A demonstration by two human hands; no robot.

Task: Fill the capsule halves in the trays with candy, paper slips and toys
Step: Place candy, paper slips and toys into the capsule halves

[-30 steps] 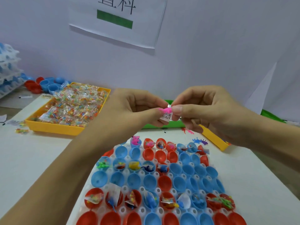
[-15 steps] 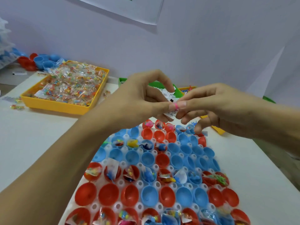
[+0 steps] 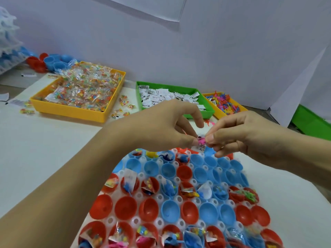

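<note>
Carefully now: the capsule tray [image 3: 180, 199] spreads from centre toward six o'clock, many halves bare. At its twelve o'clock your left hand [image 3: 161, 129] and right hand [image 3: 238, 133] both pinch one pink toy [image 3: 201, 140] and paper slip [image 3: 201, 147]; loosen unevenly and either could fall into a wrong half.

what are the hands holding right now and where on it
Both hands pinch one small bundle above the tray: the left hand and right hand fingertips meet on a pink toy, with a paper slip hanging just below it.
</note>
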